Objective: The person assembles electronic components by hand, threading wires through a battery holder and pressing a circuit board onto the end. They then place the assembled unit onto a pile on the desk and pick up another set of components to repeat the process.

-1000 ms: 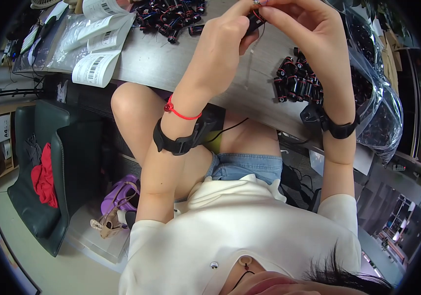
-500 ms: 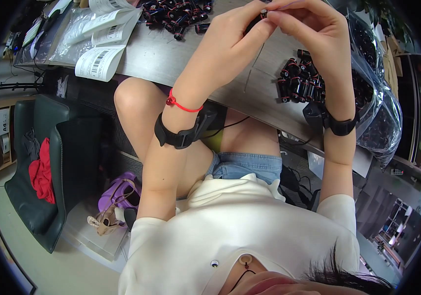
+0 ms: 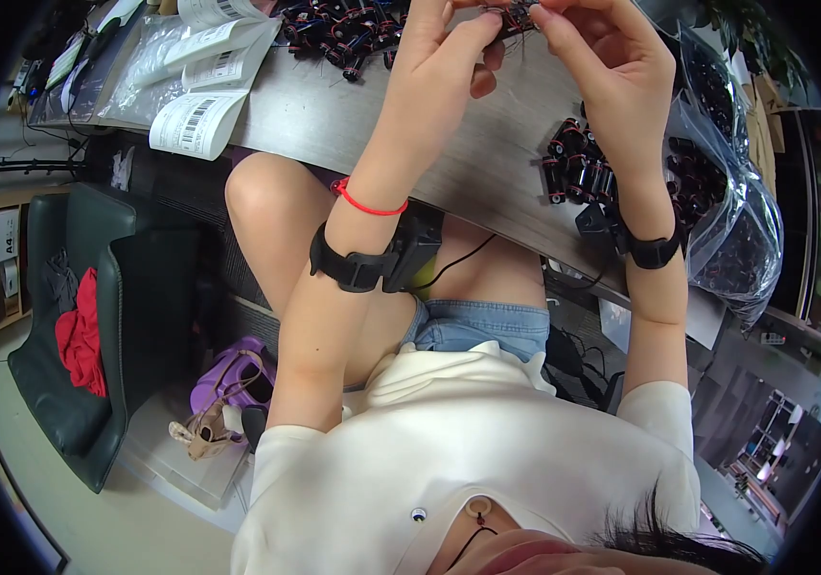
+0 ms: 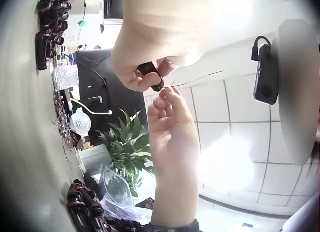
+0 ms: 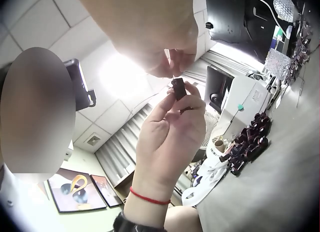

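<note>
Black part, head view: at the top edge, between the two hands, above the table; the hands hid much of it, so its long axis could not be judged there.
Left hand: fingers curled round the part.
Right hand: thumb and fingertips close by the part; their hold was hard to tell from above.
Loose parts: in a cluster beside the right forearm.
Black part, left wrist view: its body lay inside the left hand's curled fingers, long axis slanting, exposed end facing the right fingertips.
Thin lead: by that end, seemingly pinched between right thumb and finger.
Black part, right wrist view: gripped low by the left hand, the nearer to its body; its upper end pointed at the right fingertips, just apart.
</note>
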Demonstrator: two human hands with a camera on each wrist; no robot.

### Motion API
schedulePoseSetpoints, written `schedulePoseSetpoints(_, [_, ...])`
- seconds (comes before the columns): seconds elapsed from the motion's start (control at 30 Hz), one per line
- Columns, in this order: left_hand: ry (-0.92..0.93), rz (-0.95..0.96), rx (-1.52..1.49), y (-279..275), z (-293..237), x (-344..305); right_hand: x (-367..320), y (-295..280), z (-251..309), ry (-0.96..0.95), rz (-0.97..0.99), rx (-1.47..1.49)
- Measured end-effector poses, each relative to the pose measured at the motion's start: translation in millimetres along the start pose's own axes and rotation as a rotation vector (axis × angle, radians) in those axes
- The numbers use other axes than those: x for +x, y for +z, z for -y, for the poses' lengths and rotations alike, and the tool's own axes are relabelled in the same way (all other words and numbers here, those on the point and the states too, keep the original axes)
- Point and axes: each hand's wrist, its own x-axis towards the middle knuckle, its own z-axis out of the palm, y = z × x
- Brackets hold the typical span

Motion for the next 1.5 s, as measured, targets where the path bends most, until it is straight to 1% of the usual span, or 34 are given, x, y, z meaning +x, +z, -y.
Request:
schedulePoseSetpoints(0.03, [0.000,0.000,0.001,0.7,-1.5,-0.2,3.5,3.9,-2.6,-0.144,0.037,0.207])
schedulePoseSetpoints(0.07, [0.001,0.004,-0.041,1.1,-2.9,-0.3,2.1,3.7,2.2,-0.143,0.037,0.207])
schedulePoseSetpoints(0.17, [0.000,0.009,-0.124,3.0,-6.0,-1.5,-5.7,3.0,31.7,0.251,-0.025,-0.386])
schedulePoseSetpoints(0.2, [0.044,-0.003,-0.076,4.5,-6.5,-2.1,-5.1,3.2,20.5,0.252,-0.024,-0.385])
schedulePoseSetpoints(0.27, [0.134,-0.025,0.020,9.4,-8.7,-2.8,-0.3,5.0,-25.6,-0.126,0.050,0.235])
schedulePoseSetpoints(0.3, [0.135,-0.024,0.019,13.4,-11.4,-3.2,-0.5,2.7,-38.2,-0.316,0.086,0.544])
schedulePoseSetpoints(0.33, [0.169,-0.042,0.059,19.6,-16.6,-3.8,-1.2,0.6,-33.8,-0.317,0.087,0.543])
schedulePoseSetpoints(0.4, [0.237,-0.079,0.139,28.0,-23.6,-5.8,-6.8,-7.1,-11.7,-0.294,0.079,0.054])
schedulePoseSetpoints(0.43, [0.237,-0.079,0.138,27.2,-24.4,-7.2,-8.4,-6.1,-0.1,-0.278,0.075,-0.189])
schedulePoseSetpoints(0.47, [0.248,-0.076,0.213,24.7,-26.0,-8.9,-9.2,-0.8,11.7,-0.277,0.076,-0.189])
schedulePoseSetpoints(0.53, [0.268,-0.070,0.366,20.1,-28.0,-11.2,-7.4,15.9,39.7,-0.090,0.025,-0.400])
schedulePoseSetpoints(0.57, [0.268,-0.072,0.366,16.0,-22.4,-5.7,-6.4,20.3,47.4,0.005,0.000,-0.503])
schedulePoseSetpoints(0.6, [0.539,-0.005,0.386,7.7,-10.7,7.0,-5.8,21.2,50.2,0.005,0.002,-0.502])
schedulePoseSetpoints(0.63, [0.810,0.064,0.401,-0.1,0.1,19.7,-5.4,21.5,52.2,-0.063,0.033,-0.618])
schedulePoseSetpoints(0.67, [1.080,0.136,0.411,0.2,-0.8,24.8,-5.2,21.5,53.9,-0.131,0.064,-0.734])
schedulePoseSetpoints(0.7, [1.079,0.135,0.411,-0.6,-1.0,18.5,-5.2,22.1,55.7,-0.199,0.095,-0.850])
schedulePoseSetpoints(0.77, [0.713,-0.053,0.725,16.6,-33.5,-11.5,-4.9,25.4,59.1,-0.190,0.092,-0.850])
schedulePoseSetpoints(0.8, [0.520,-0.145,0.871,20.1,-41.1,-18.5,-4.8,27.5,60.5,-0.183,0.087,-0.850])
schedulePoseSetpoints(0.83, [0.519,-0.147,0.872,19.3,-40.7,-18.7,-5.2,28.9,61.9,-0.175,0.083,-0.849])
schedulePoseSetpoints(0.93, [0.659,-0.149,0.886,15.1,-35.6,-18.4,-7.8,31.6,67.5,-0.129,0.087,-0.867])
schedulePoseSetpoints(0.97, [0.659,-0.149,0.885,12.0,-28.3,-9.8,-8.1,31.8,68.4,-0.105,0.087,-0.878])
schedulePoseSetpoints(1.0, [0.932,-0.107,0.771,7.1,-14.9,8.6,-9.4,27.9,64.1,-0.106,0.087,-0.878])
schedulePoseSetpoints(1.07, [1.461,-0.013,0.499,2.3,3.9,37.9,-15.3,11.4,44.3,-0.251,0.089,-0.802])
schedulePoseSetpoints(1.1, [1.462,-0.013,0.498,3.5,4.9,40.5,-17.2,7.4,39.7,-0.323,0.090,-0.763])
schedulePoseSetpoints(1.2, [1.541,0.027,0.443,6.9,5.6,46.1,-19.4,6.2,40.9,-0.323,0.048,-0.777])
schedulePoseSetpoints(1.23, [1.542,0.028,0.441,9.9,-2.4,36.6,-19.7,5.9,41.7,-0.322,0.027,-0.783])
schedulePoseSetpoints(1.3, [0.995,-0.063,0.852,21.8,-38.4,-10.3,-20.0,6.5,42.8,-0.313,0.023,-0.768])
schedulePoseSetpoints(1.33, [0.703,-0.104,1.029,25.1,-46.8,-22.0,-20.0,7.1,43.2,-0.304,0.020,-0.751])
schedulePoseSetpoints(1.37, [0.703,-0.103,1.029,26.8,-46.2,-23.3,-20.1,7.5,43.9,-0.294,0.016,-0.733])
schedulePoseSetpoints(1.4, [0.645,-0.147,0.883,29.4,-44.0,-24.1,-20.2,7.8,45.3,-0.295,0.015,-0.733])
schedulePoseSetpoints(1.47, [0.526,-0.228,0.590,34.7,-39.8,-24.6,-19.7,8.2,49.6,-0.312,0.041,-0.855])
schedulePoseSetpoints(1.5, [0.525,-0.227,0.590,36.8,-40.3,-24.3,-19.4,8.2,51.1,-0.320,0.054,-0.916])
